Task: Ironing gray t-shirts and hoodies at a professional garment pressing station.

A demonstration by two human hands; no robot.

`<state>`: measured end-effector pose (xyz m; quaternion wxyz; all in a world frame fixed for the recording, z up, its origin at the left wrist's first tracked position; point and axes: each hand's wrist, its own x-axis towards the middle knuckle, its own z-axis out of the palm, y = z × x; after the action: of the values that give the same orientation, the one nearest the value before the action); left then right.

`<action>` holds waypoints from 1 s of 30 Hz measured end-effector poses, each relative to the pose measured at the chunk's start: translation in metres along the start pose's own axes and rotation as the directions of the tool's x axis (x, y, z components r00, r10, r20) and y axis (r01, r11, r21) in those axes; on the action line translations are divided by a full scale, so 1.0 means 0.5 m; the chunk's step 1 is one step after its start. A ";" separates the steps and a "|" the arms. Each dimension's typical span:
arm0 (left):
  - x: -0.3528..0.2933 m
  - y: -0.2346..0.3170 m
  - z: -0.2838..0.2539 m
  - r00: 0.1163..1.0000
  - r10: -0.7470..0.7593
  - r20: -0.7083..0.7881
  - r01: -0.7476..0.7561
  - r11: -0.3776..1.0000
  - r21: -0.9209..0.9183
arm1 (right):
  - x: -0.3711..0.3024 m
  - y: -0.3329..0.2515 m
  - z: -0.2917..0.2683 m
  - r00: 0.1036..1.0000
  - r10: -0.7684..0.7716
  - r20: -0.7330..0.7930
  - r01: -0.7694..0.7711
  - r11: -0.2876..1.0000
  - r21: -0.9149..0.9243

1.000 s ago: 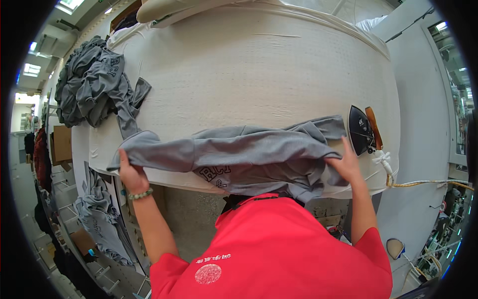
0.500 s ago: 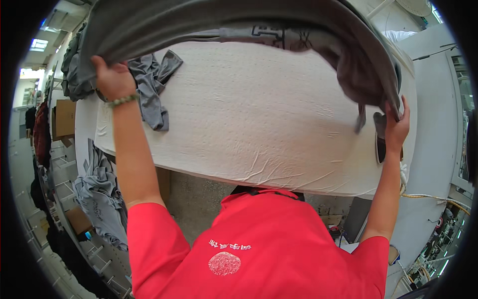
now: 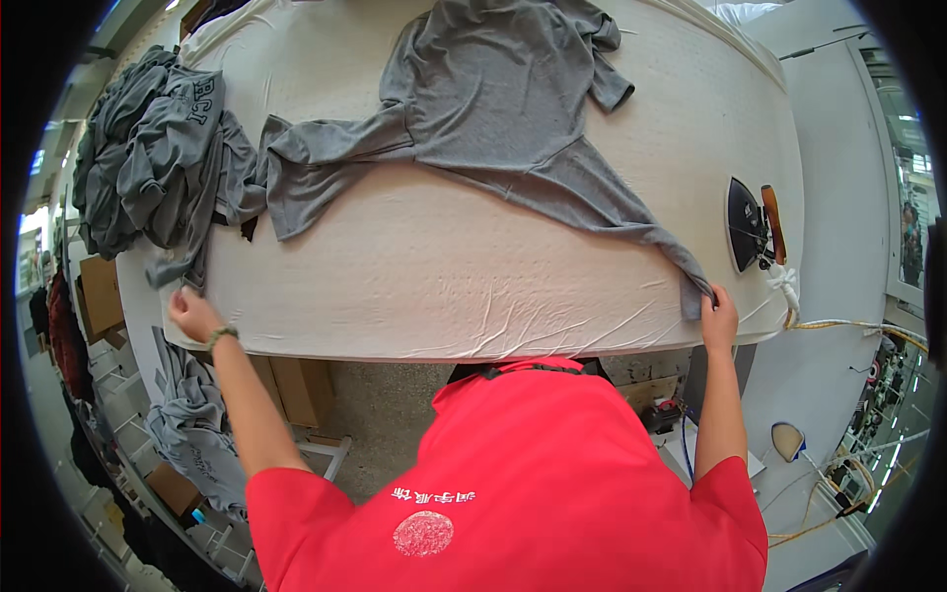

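Note:
A grey short-sleeved garment lies spread across the white padded table, its two lower parts splayed left and right. My right hand is closed on the end of the right-hand part, by the table's front edge. My left hand is at the front left corner with its fingers curled together, right below a dangling end of grey cloth from a heap of grey garments. Whether it pinches that cloth is too unclear to see. The left-hand part of the spread garment reaches to the heap, away from my left hand.
A clothes iron rests on the table's right side, its cord running off the edge. The white padded table has wrinkles along its front. More grey clothing hangs below the left corner. Cardboard boxes stand under the table.
The garment, held raised between both hands before, now lies on the table. Both hands have come down and nearer; the left is off the spread garment. The iron and heap are now in plain sight.

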<state>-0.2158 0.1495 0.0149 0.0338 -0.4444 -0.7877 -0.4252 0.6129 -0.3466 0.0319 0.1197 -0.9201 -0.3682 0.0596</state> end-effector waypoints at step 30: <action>-0.409 0.702 -0.101 0.588 0.315 0.745 0.657 0.350 -0.667 | 0.162 -0.115 -0.223 0.868 -0.131 -0.479 0.241 0.954 0.177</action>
<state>0.1471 0.0620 0.1835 -0.6202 -0.4169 -0.3809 -0.5444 0.6553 -0.2699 0.1527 0.3151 -0.8474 -0.4069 -0.1306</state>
